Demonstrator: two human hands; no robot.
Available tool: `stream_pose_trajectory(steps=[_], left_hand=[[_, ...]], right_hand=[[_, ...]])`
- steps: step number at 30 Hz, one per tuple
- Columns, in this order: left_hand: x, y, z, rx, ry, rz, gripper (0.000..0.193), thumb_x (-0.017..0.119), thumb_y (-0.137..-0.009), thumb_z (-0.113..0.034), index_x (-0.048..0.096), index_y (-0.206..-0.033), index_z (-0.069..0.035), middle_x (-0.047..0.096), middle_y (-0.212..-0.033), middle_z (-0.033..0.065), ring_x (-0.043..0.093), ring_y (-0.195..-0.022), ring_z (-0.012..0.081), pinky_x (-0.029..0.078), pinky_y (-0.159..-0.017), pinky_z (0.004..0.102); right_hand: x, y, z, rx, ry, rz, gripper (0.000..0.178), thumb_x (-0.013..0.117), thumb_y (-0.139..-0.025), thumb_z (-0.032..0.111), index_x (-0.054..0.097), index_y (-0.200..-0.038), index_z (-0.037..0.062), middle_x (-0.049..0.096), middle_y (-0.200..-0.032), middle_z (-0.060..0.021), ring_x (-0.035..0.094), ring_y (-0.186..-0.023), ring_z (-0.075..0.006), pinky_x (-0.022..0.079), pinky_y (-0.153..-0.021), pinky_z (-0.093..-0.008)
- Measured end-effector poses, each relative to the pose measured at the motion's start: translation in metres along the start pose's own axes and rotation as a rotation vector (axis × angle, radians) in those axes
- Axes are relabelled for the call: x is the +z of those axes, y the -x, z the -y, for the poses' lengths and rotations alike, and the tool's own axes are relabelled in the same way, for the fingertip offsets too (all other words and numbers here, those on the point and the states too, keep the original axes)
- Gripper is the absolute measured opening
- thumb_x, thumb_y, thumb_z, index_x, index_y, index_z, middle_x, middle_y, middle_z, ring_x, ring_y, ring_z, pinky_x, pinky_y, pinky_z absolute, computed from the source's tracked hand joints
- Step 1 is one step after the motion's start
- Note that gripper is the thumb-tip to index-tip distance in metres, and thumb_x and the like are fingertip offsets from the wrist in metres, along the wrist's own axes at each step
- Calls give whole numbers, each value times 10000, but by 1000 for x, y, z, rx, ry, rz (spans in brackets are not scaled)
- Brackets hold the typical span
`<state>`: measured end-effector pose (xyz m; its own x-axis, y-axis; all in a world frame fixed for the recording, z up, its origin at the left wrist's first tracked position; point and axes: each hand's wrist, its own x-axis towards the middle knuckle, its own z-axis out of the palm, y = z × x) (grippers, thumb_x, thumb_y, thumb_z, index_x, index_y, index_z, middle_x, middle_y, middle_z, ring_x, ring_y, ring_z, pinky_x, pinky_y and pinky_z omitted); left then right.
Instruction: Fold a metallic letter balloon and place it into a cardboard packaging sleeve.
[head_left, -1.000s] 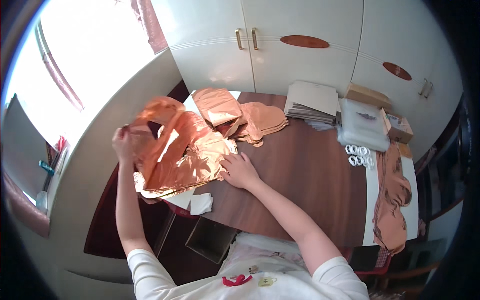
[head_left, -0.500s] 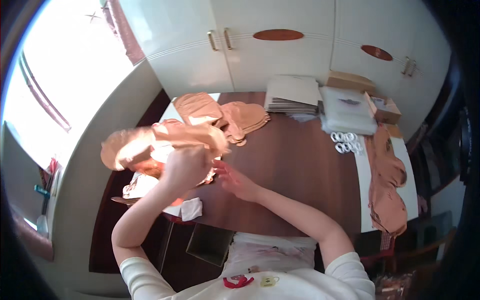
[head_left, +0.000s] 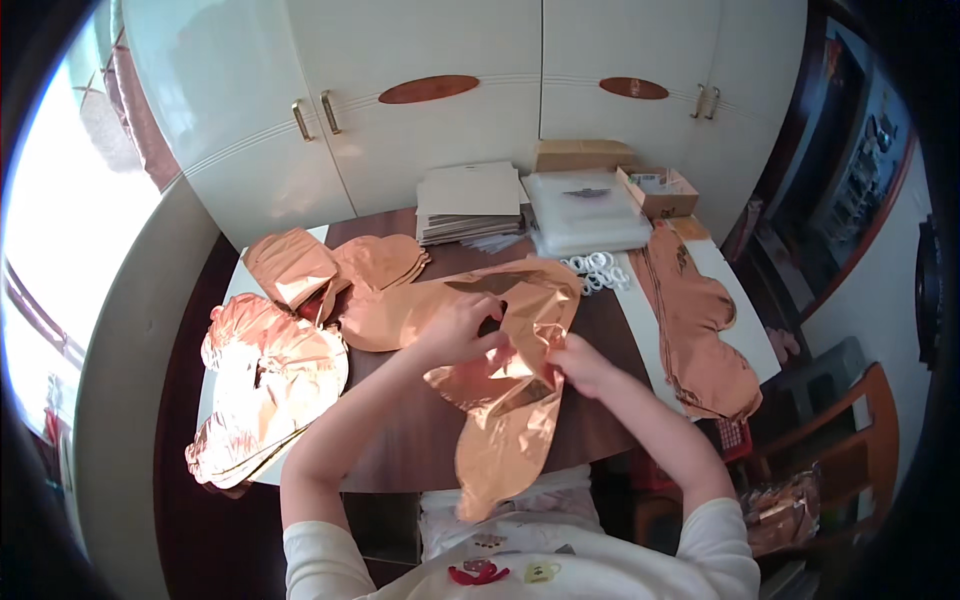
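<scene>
Brown table (head_left: 420, 432); right hand (head_left: 582, 366) pinching copper-coloured foil piece (head_left: 512, 425); left hand (head_left: 462, 328) against it

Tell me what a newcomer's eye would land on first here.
First, the shiny copper-coloured foil shape over the middle of the table, with the left grip and right grip on it. Next, the brightly lit foil pile at the table's left. Then the white rings toward the back right.
</scene>
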<state>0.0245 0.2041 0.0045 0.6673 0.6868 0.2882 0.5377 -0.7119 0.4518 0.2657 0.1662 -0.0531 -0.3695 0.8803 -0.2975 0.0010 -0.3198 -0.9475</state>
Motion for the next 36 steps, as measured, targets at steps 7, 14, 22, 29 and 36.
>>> stream_pose_trajectory(steps=[7, 14, 22, 29, 36], left_hand=[[-1, 72, 25, -201, -485, 276, 753, 548, -808, -594, 357, -1407, -180, 364, -1425, 150, 273, -1357, 393, 240, -1061, 585], [11, 129, -57, -163, -647, 221, 780, 637, -708, -618, 475, -1296, -133, 487, -1254, 151, 480, -1143, 338, 453, -873, 467], [12, 129, -56, -225, -688, 176, 774, 634, -710, -617, 477, -1283, -121, 502, -1275, 167, 501, -1124, 363, 463, -847, 455], [-1, 129, -56, -217, -640, 210, 802, 677, -679, -608, 475, -1292, -132, 477, -1302, 166, 494, -1152, 340, 463, -851, 445], [-3, 70, -63, 23, -590, 240, 749, 631, -754, -573, 478, -1281, -65, 477, -1313, 172, 454, -1234, 344, 424, -943, 452]], right_hand=[[-43, -37, 27, 124, 234, 164, 157, 507, -750, -16, 608, -867, 15, 613, -773, -46, 585, -661, -129, 456, -583, -280], [-45, -40, 36, 52, 526, 16, 435, 610, -820, 172, 441, -1176, -13, 610, -981, -106, 616, -874, -182, 501, -807, -324], [6, -8, 16, -600, 1381, 48, 668, 607, -836, 379, 371, -1378, 67, 383, -1417, -173, 321, -1342, -326, 230, -1099, -500], [-93, 28, 32, -485, 1269, -398, 556, 639, -840, 230, 446, -1300, -17, 409, -1392, -185, 394, -1296, -330, 314, -1075, -385], [-223, 88, 3, -116, 1200, -609, 670, 537, -906, 361, 306, -1419, -4, 290, -1488, -172, 230, -1397, -306, 228, -1123, -389]])
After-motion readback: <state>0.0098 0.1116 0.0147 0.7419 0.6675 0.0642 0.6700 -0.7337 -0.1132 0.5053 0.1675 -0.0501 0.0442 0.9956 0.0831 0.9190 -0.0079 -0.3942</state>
